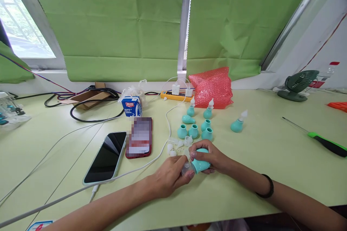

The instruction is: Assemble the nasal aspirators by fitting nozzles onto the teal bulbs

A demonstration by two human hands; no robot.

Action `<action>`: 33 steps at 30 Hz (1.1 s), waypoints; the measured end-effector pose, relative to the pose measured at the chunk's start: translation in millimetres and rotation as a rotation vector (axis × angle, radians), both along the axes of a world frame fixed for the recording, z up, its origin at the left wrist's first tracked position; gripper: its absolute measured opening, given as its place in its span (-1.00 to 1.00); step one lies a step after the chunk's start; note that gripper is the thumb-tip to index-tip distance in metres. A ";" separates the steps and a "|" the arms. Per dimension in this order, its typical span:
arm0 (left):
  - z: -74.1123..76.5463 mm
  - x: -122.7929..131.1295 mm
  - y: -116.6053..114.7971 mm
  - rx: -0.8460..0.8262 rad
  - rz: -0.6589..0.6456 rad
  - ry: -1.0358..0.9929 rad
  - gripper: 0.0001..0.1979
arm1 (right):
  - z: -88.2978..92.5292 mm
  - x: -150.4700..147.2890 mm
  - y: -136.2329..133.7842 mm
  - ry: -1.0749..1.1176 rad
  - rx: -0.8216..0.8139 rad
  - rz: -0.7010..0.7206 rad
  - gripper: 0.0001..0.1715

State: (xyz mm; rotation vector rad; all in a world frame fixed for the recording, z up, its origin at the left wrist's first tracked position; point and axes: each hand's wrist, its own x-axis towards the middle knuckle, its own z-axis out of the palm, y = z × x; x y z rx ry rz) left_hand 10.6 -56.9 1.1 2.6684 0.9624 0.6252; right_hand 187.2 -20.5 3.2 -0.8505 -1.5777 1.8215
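Observation:
My right hand [210,155] is closed around a teal squeeze bulb [200,162] just above the table, its neck tilted down to the left. Between the fingers of my left hand [173,175] is a small clear plastic piece [185,168], right at the bulb's mouth; whether it is seated in there I cannot tell. Beyond my hands stand several open-necked teal bulbs [182,131], and one bulb [188,119] lies on its side. A few bulbs, such as this one [208,112], carry translucent pointed tips. Loose clear and whitish plastic parts [180,144] lie beside my fingers.
To the left lie a dark-screened phone [105,158] and a red-cased phone [140,137], with a white cable [146,164] crossing nearby. At the back are a milk box [132,107], a yellow power strip [176,96] and red bubble wrap [213,90]. A screwdriver [322,141] and fan [296,85] are right.

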 end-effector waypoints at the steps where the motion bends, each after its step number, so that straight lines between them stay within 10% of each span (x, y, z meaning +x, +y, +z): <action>1: -1.1 0.6 -0.2 -0.007 0.002 -0.008 -0.59 | -0.1 0.1 0.4 -0.002 -0.011 0.014 -0.70; 7: -3.9 3.3 -2.3 0.087 -0.082 -0.055 -0.66 | -4.2 3.9 6.6 0.020 -0.116 0.106 -0.71; 11: -2.6 0.6 1.2 0.310 -0.213 -0.065 -0.67 | -6.7 13.8 18.0 -0.077 -0.234 0.487 -0.67; 20: -14.3 -0.3 23.4 0.355 0.202 0.120 -0.80 | 10.4 15.7 20.7 -0.017 0.033 1.032 -0.51; 28: -9.6 -0.5 20.7 0.220 0.204 0.140 -0.62 | 18.2 24.4 25.8 -0.084 0.022 0.957 -0.59; 33: -2.7 -2.5 18.4 0.173 0.142 0.116 -0.62 | 41.5 60.6 41.0 -0.091 0.271 0.677 -0.63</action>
